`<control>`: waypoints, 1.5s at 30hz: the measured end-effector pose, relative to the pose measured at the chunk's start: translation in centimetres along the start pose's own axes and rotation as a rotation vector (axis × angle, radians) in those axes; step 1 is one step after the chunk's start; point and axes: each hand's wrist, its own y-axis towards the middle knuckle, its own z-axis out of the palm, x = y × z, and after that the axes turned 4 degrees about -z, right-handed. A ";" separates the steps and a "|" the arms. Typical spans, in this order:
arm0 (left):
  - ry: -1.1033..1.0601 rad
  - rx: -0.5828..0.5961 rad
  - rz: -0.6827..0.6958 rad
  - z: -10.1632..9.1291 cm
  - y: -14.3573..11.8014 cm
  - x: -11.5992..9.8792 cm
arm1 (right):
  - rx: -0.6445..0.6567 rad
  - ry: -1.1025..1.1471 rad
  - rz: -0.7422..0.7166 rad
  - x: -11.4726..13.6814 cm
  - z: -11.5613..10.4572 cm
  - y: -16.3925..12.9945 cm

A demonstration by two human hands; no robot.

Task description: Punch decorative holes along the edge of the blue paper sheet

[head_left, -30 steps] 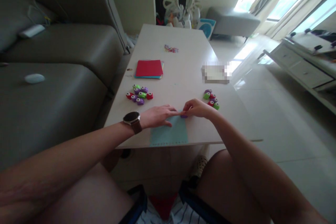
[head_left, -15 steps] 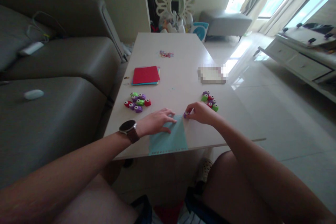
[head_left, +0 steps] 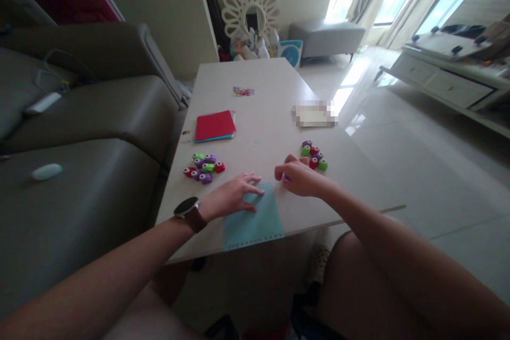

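Left hand (head_left: 230, 196) spreads, empty, on blue sheet (head_left: 261, 224). Right of sheet, right hand (head_left: 299, 177) curls around purple piece (head_left: 286, 177), probably light; pinch its sides.

Purple piece (head_left: 286, 176): mostly covered by the right hand (head_left: 300, 178); only a sliver shows, its shape not to be made out.
Turquoise perforated sheet (head_left: 265, 223): partly hidden beneath the left hand (head_left: 233, 195), its far left part included.
Stack under the red cover (head_left: 215, 125): lower layers show only as edges, too thin to count.
Pale rectangle (head_left: 314, 118): blurred by blocky pixels, content unreadable.
Multicoloured cluster (head_left: 243, 92): too small to identify.
Sofa (head_left: 87, 186): cut off by the left edge.
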 end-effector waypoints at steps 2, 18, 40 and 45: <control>-0.004 -0.009 -0.002 0.1 0.0 0.1 | 0.034 -0.026 -0.009 0.4 -0.1 0.0; -0.021 -0.028 0.013 0.3 -0.1 0.3 | -0.232 0.097 0.007 -2.2 0.8 0.1; -0.160 -0.238 -0.053 -0.1 -0.1 -0.7 | -0.182 0.223 -0.001 -1.1 0.8 0.2; -0.347 -0.343 -0.032 -0.3 0.1 -1.2 | -0.202 0.528 -0.162 0.6 2.0 0.5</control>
